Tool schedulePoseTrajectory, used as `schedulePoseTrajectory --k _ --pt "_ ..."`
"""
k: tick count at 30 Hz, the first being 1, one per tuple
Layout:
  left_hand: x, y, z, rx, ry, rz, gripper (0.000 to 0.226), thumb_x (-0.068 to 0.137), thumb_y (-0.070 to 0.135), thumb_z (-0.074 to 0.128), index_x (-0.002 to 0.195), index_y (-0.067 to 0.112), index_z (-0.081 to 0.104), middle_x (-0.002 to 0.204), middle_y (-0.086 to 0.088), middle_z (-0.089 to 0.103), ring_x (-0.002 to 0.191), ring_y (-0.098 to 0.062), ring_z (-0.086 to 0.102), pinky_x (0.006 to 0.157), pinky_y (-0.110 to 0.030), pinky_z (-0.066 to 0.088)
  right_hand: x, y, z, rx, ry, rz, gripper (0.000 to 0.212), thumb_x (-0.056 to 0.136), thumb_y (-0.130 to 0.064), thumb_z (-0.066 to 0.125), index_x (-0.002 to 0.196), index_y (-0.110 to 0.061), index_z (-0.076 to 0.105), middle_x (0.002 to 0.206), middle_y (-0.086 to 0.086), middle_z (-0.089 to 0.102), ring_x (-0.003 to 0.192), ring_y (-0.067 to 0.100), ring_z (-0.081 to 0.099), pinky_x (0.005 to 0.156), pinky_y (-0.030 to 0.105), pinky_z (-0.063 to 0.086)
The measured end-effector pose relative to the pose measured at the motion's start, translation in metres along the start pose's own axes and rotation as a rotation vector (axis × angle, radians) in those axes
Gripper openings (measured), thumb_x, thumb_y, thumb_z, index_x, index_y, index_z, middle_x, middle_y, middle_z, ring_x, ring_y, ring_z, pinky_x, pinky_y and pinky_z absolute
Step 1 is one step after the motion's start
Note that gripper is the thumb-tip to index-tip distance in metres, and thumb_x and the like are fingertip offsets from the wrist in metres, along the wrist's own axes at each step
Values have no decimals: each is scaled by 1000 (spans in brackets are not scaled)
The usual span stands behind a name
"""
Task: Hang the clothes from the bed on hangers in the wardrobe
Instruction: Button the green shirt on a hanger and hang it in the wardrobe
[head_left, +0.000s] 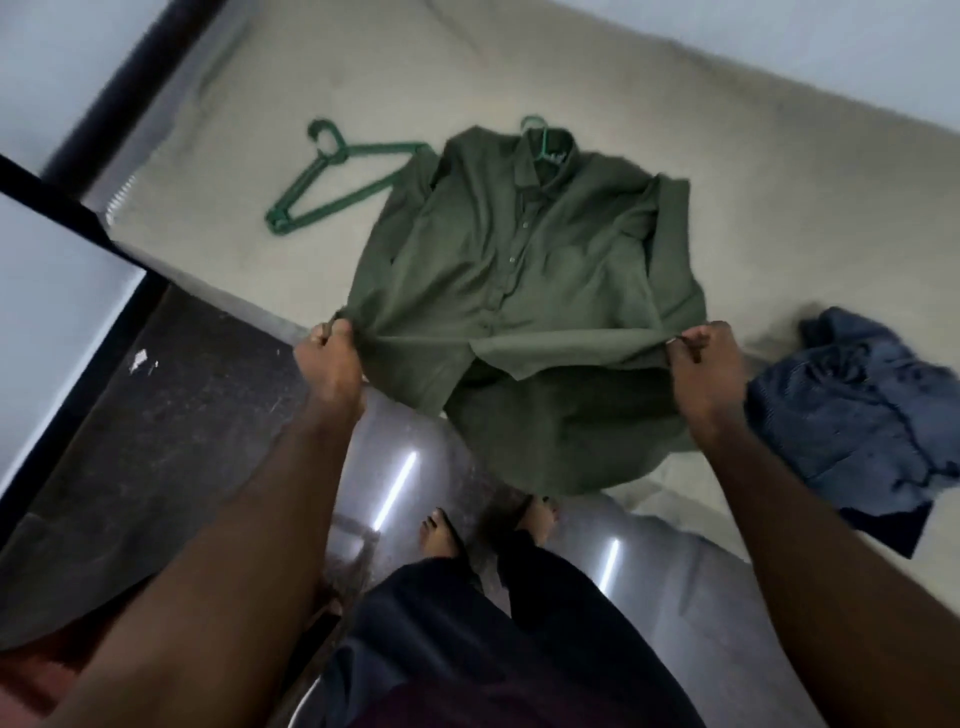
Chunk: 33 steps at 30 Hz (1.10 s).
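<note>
Two grips hold the green shirt (509, 270) by its hem: our left hand (330, 358) pinches one corner, our right hand (696, 358) the other. It lies on the bed (779, 208), hanger (540, 137) in its collar.

Person's wearing loose dark navy trousers (467, 639), something dark maroon (467, 714) at the waist, arms bare down to left hand (332, 358) and right hand (696, 364), toes (436, 525) uncovered.

Matt green cloth shirt (509, 270), green plastic hangers (332, 176), blue cloth garment (852, 415), glossy floor (649, 571)
</note>
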<state>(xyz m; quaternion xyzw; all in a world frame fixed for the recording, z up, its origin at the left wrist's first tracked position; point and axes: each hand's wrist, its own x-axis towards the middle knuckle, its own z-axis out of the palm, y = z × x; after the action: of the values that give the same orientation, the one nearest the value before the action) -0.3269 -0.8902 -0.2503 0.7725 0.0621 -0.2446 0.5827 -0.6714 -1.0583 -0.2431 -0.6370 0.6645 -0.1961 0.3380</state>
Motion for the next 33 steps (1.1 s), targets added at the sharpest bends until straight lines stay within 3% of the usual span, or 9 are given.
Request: schedulePoseTrajectory --k 3,6,10,14,18,21,24,27,33 --pt "2 32 -12 129 88 178 33 86 11 50 61 19 29 65 3 32 60 -11 30 59 -28 27 -1 -19 -34 -72 -89 -105 17 87 -19 70 92 -20 54 88 3 61 81 21 56 70 30 40" --pt "5 53 -28 315 -59 272 33 87 6 54 64 18 33 63 1 34 60 -13 32 53 -30 28 -12 -29 -54 -159 -127 -134 17 82 -12 73 83 -18 58 83 2 62 81 24 57 68 30 38" --pt "5 62 -33 233 -401 14 13 90 1 62 94 8 52 76 -12 56 57 -19 59 51 -32 55 -28 -50 -63 58 83 -35 7 86 -3 61 89 -9 59 84 12 62 70 23 54 57 31 42" --pt "1 51 -35 325 -537 -80 10 96 4 56 90 0 62 85 -20 60 58 -21 61 44 -27 55 -36 -63 -57 174 144 59 13 84 -2 56 89 -13 61 90 13 66 81 29 61 66 35 47" --pt "1 47 -35 265 -558 -14 30 96 -4 48 121 4 62 116 -13 61 100 -28 59 76 -36 55 -21 -68 -55 308 184 152 19 80 -11 58 81 -27 67 90 4 71 83 28 70 72 47 61" --pt "5 51 -43 378 -613 175 42 95 -7 44 133 6 57 130 -13 59 115 -31 58 99 -41 49 -10 -85 -61 459 203 186 22 88 2 56 84 -15 69 97 14 70 86 34 71 69 46 62" --pt "16 47 -52 794 -523 526 42 86 4 53 127 4 62 123 -21 64 111 -39 60 96 -40 47 -6 -107 -69 523 264 195 22 86 6 58 79 -11 69 94 18 70 83 34 71 69 45 62" --pt "24 54 -55 879 -362 557 26 83 3 59 103 3 75 98 -21 72 92 -38 65 80 -37 50 -8 -127 -73 512 295 153 16 86 11 57 86 -1 69 91 21 68 80 34 68 57 30 61" --pt "33 105 -49 621 38 730 11 88 7 56 90 0 64 92 -21 61 80 -36 57 70 -42 45 -7 -137 -108 318 383 -9 27 83 12 53 92 -5 71 89 11 69 82 26 67 66 20 58"
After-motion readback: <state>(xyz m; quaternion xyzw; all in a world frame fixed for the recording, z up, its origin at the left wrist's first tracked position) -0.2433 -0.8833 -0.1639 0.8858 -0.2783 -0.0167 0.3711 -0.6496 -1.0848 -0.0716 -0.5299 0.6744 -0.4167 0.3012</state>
